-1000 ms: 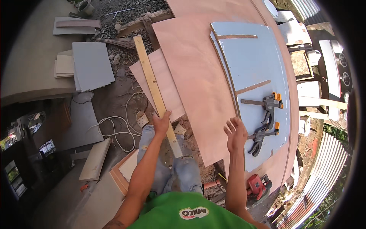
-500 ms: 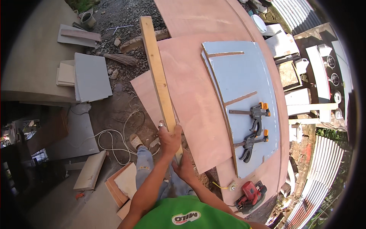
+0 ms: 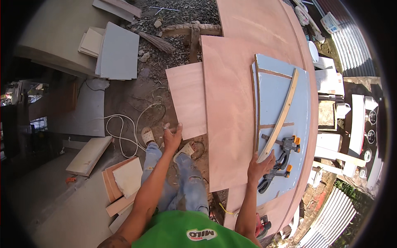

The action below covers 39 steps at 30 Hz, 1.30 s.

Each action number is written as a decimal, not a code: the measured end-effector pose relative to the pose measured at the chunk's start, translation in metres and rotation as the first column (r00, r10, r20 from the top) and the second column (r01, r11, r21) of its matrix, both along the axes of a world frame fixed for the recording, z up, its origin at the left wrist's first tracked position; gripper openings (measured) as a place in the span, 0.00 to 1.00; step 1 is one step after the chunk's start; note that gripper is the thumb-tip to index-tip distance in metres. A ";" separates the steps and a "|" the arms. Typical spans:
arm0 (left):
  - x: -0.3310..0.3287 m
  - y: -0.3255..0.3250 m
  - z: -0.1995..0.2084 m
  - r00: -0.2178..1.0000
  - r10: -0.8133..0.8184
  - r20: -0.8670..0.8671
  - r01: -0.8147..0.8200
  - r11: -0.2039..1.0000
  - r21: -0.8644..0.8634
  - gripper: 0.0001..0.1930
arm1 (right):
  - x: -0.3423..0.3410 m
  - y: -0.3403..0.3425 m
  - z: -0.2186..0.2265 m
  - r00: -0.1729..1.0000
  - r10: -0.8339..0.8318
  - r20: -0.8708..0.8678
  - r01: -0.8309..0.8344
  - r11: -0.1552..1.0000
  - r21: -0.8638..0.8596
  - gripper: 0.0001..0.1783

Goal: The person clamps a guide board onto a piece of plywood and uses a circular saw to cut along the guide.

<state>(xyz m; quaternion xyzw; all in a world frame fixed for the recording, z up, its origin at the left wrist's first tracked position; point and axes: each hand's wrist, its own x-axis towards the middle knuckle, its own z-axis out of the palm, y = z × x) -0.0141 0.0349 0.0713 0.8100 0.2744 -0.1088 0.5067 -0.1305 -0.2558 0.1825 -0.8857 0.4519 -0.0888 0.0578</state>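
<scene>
My right hand (image 3: 260, 167) grips the near end of a long, narrow wooden strip (image 3: 284, 109). The strip slants over a pale blue panel (image 3: 273, 97) that has brown bars across it. Close to that hand, two black bar clamps with orange ends, a farther clamp (image 3: 289, 144) and a nearer clamp (image 3: 271, 178), rest on the panel. My left hand (image 3: 172, 138) is empty, its thumb and fingers apart, beside the near left corner of a small pink plywood piece (image 3: 188, 99).
Beneath the panel lie large pink plywood sheets (image 3: 229, 111). A red power saw (image 3: 261, 226) is partly hidden by my right forearm. Offcut boards (image 3: 89, 155) and a looped white cord (image 3: 120, 136) are on the ground at left. Grey panels (image 3: 120, 49) lean by a wall.
Both hands held the wooden strip upright in front of me. My left hand has let go, and my right hand has carried the strip rightward over the blue panel. The view has shifted.
</scene>
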 end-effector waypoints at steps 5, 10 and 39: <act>0.020 -0.019 -0.007 0.997 -0.078 -0.028 0.067 0.957 -0.283 0.34 | 0.020 0.063 -0.009 0.279 0.933 0.229 -0.876 0.149 0.459 0.13; 0.015 -0.036 -0.024 0.997 0.046 0.068 -0.031 0.978 -0.207 0.35 | 0.059 0.096 -0.069 -0.402 0.889 -0.219 -0.813 -0.237 0.531 0.10; 0.039 0.138 0.176 0.935 0.056 0.349 0.113 0.889 -0.444 0.12 | 0.075 0.068 0.043 -0.467 0.803 -0.370 -0.823 -0.242 0.514 0.15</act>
